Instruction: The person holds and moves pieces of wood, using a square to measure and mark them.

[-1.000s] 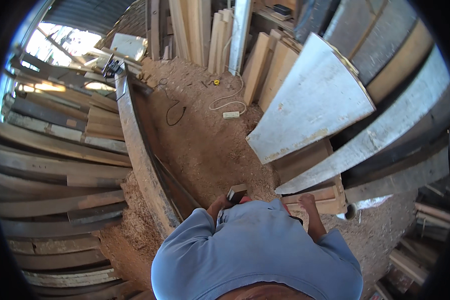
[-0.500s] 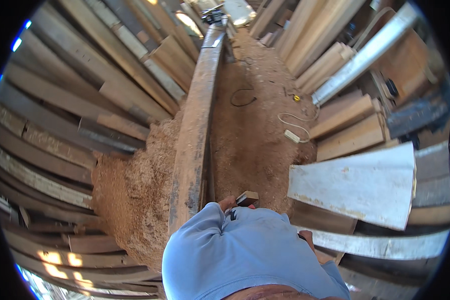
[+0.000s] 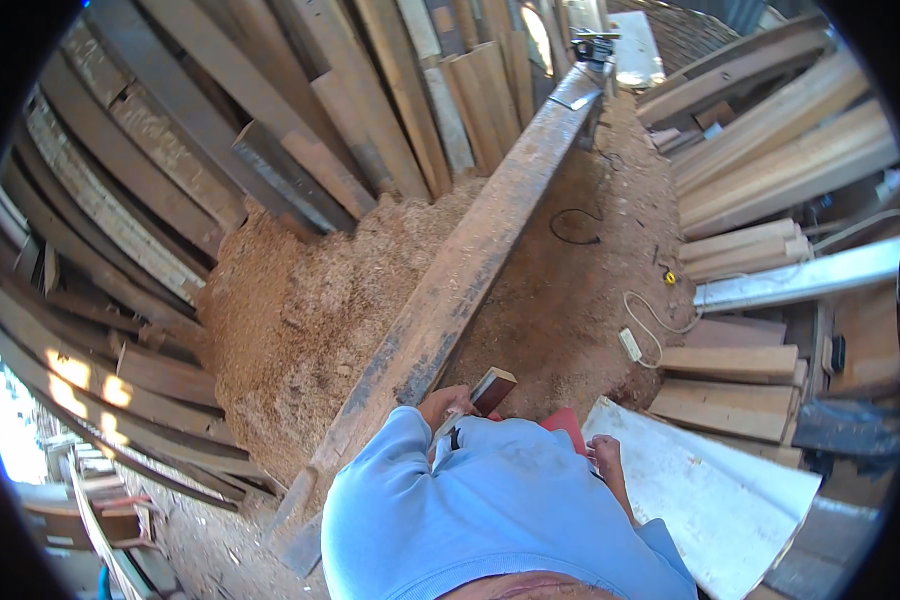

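— Our left hand (image 3: 444,404) has its grip closed on the small dark-faced rectangular wooden block (image 3: 492,388), just above our pale blue shirt (image 3: 490,510).

— And our right hand (image 3: 604,456)? We cannot tell its grip — it sits beside the white painted board (image 3: 710,490).

— Loose sawdust heap (image 3: 310,310) beyond the grip, and the long weathered timber beam (image 3: 470,270) — we could slip, or drop the block.

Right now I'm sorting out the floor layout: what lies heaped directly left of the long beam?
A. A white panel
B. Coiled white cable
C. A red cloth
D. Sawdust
D: a tan sawdust heap spreads along the left side of the long beam; the white cable and white panel lie to its right.
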Motion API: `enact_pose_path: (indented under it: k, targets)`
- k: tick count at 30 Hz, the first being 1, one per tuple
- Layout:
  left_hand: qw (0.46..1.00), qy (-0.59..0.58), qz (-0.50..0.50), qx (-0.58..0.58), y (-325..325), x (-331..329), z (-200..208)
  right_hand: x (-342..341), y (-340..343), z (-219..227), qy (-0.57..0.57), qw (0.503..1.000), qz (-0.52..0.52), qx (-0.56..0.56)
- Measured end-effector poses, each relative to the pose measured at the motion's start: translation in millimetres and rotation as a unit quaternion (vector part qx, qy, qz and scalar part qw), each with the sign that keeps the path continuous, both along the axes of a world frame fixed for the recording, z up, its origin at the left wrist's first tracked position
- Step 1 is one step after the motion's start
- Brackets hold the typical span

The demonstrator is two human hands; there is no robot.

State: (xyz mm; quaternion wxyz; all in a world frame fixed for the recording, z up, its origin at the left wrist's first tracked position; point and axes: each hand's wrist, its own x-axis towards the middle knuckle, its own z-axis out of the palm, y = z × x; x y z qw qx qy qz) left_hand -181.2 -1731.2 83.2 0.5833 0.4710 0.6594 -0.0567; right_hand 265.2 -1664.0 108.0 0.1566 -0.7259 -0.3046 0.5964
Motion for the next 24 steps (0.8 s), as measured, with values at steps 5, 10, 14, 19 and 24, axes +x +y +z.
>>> enact_pose_path:
  k: [5, 10, 14, 19, 24]
  targets:
    - [0.997, -0.031, 0.065, -0.024, -3.0, 11.0, -22.6, 11.0, 72.5, -65.7, -0.005, 0.988, 0.153, 0.008]
    - [0.997, 0.041, 0.023, -0.057, 53.6, 11.8, -1.1, 40.9, 188.2, -129.6, 0.005, 0.855, 0.479, 0.196]
    - [0.994, 0.073, 0.070, -0.043, 125.1, 1.4, 12.8, 28.4, 317.0, -129.0, 0.136, 0.820, 0.499, 0.244]
    - [0.981, 0.074, 0.178, -0.017, 200.3, -24.7, 57.6, -45.3, 455.3, -74.2, 0.007, 0.964, 0.264, -0.002]
    - [0.973, 0.011, 0.232, 0.022, 276.6, -69.3, 56.2, -93.1, 588.7, -54.1, 0.033, 0.961, 0.269, 0.049]
